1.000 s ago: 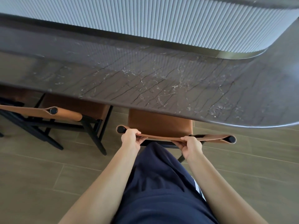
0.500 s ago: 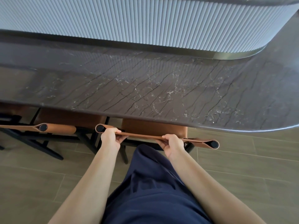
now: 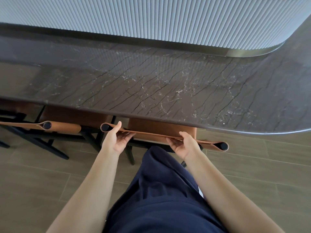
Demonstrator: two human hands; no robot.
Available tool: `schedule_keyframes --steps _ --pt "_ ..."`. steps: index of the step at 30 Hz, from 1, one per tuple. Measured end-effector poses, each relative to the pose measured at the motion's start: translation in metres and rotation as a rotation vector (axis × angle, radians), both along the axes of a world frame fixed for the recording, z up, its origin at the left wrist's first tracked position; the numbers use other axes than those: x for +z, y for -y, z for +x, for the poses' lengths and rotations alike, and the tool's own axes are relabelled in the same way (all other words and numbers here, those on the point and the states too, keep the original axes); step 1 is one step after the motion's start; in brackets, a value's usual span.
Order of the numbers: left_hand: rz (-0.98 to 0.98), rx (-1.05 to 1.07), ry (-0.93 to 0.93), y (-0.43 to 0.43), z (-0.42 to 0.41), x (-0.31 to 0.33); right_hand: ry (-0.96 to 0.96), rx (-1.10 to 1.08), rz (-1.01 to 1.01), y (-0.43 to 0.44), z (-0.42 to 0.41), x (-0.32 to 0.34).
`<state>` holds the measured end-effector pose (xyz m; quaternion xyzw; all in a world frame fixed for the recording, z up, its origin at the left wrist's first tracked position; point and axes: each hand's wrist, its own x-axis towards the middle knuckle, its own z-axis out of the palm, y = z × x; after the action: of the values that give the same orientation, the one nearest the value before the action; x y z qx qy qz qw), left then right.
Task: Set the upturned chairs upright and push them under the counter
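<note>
Since the earlier frames the chair sits deeper under the surface and closer to the second chair on its left, and both hands hold less tightly than before. We see only a narrow band of the tan, smooth seat; the rest is hidden below the rounded edge of the dark stone, which has thin black cracks and white veins.

The back strap is a flat ribbon of tan leather, wrapped at each end around a black round post. Our left hand keeps this strap between the thumb, which stands up on the far side, and the fingers, which lie almost straight along the near face. Our right hand holds it in the same manner, thumb on top and fingers below.

Black thin legs show under both chairs, partly covered by our dark blue trouser leg. How far the front legs reach under the stone we cannot tell. Behind the stone rises a pale ribbed panel with a curved corner. The floor is of long grey-brown planks. The second chair is cut off at the left border.
</note>
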<state>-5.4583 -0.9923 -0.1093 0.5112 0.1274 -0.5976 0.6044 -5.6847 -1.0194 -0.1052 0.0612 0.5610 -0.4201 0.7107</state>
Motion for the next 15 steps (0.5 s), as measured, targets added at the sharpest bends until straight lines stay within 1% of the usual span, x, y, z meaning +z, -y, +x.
schedule_keyframes --steps 3,9,15 --pt "0.022 -0.009 0.002 -0.003 0.000 -0.001 0.008 -0.057 0.024 -0.002 -0.018 0.000" --pt "0.085 -0.069 0.119 0.004 -0.012 -0.001 -0.042 -0.130 0.001 -0.004 -0.048 -0.007" --pt "0.044 -0.056 0.132 0.000 -0.010 -0.005 -0.023 -0.117 -0.011 -0.005 -0.050 -0.009"
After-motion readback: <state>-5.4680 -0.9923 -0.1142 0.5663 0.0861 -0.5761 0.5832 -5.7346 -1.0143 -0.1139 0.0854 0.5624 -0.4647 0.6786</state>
